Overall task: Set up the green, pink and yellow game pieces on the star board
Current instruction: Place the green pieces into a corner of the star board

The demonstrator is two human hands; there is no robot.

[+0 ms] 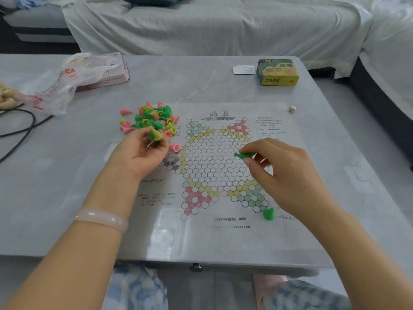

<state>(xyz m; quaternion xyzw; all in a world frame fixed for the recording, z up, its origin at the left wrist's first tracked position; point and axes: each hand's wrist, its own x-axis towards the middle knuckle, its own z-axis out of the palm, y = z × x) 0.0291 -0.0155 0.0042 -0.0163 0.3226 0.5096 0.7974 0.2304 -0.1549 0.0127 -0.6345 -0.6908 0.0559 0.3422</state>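
Right hand (pixel 281 166) pinches a green piece (pixel 243 155) in a closed grip over the star board (pixel 214 157); left hand (pixel 143 151) curls around several pieces (pixel 156 135).

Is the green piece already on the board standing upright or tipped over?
Upright: the green piece stands on the star board at its near-right green point.

The box (pixel 277 72) shows "45" in red on its yellow front side. The board (pixel 220 166) has printed Chinese headings and small text (too blurred to read), with a half-legible Latin line near its bottom edge.
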